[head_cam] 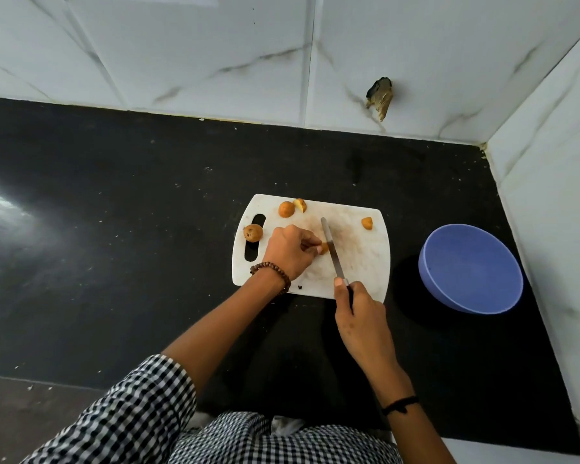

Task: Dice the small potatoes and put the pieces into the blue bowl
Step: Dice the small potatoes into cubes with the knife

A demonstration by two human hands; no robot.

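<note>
Potato piece (pixel 322 248) pinched by my left hand (pixel 290 251), right hand (pixel 359 316) gripping knife (pixel 332 251) mid-cut. Next: slice down, then move bits to blue bowl (pixel 471 269).

We see a white cutting board (pixel 359 262), black counter (pixel 148 229); our potatoes (pixel 286 209) golden-brown; our bowl (pixel 449 289) blue; our sleeve (pixel 131 413) checked black and white; wall tiles (pixel 181 45) white, grey-veined.

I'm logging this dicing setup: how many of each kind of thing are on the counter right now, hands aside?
Potatoes and pieces: 5, one by the slot, two at the far edge, one at right, one potato piece in the left hand
Knife: 1
Cutting board: 1
Blue bowl: 1
Total: 8
</note>
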